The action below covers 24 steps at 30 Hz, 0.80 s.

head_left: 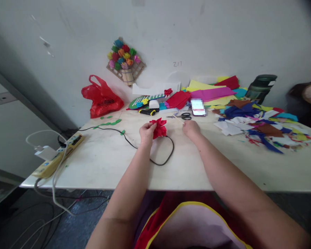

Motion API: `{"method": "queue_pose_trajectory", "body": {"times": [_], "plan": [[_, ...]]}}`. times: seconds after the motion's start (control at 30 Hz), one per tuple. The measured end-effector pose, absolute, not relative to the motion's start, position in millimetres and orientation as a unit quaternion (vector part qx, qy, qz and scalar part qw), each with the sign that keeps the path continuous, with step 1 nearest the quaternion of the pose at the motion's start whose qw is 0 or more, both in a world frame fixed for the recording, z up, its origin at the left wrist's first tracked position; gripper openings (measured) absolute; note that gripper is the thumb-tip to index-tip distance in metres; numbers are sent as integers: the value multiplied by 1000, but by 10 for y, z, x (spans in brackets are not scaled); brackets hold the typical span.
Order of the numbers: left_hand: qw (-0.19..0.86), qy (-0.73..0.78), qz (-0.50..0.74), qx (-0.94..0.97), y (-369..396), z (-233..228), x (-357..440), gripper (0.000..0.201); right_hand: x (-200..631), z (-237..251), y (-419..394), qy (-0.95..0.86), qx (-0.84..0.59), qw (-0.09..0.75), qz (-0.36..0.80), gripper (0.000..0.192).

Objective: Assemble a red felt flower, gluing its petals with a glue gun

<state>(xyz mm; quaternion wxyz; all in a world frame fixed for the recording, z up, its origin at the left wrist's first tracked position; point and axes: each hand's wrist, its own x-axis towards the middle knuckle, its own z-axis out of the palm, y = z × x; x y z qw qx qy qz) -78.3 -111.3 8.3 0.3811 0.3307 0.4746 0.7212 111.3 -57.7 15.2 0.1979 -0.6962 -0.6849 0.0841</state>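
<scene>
My left hand (147, 132) pinches the edge of a red paper flower (159, 128) with pointed petals, held over the middle of the table. In my right hand (191, 129), the closed fingers grip a thin pale stick (177, 118) that points up and to the left. Black-handled scissors (186, 116) lie just behind the stick. A black cable (171, 155) loops in front of the flower, and one end of it disappears beneath the petals. What it joins there is hidden.
A yellow power strip (49, 166) with a white charger sits at the left edge. Green paper scraps (115, 122) and a red bag (102, 98) lie behind. A phone (198, 107), coloured paper scraps (261, 124) and a dark bottle (260, 88) are right.
</scene>
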Motion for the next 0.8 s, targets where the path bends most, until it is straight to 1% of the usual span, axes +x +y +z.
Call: {"method": "queue_pose_trajectory", "body": {"times": [0.07,0.13,0.27,0.33,0.4,0.5,0.8], "plan": [[377,471,729,324,-1114,85,-783,28,1122,166,-583,-674,-685,262,88,31],[374,468,732,325,-1118,85,-782,26,1105,183,-598,-665,-660,327,127,33],[363,474,731,331,-1112,71,-786,27,1020,224,-681,-636,-547,442,316,35],[353,480,732,331,-1099,57,-792,27,977,253,-746,-614,-485,471,407,35],[337,489,734,331,-1085,43,-797,26,942,287,-812,-604,-440,473,466,34],[320,497,734,333,-1075,31,-800,24,898,327,-891,-612,-398,452,511,38],[279,516,738,334,-1048,13,-779,24,770,336,-1022,-629,-412,387,534,46]]}}
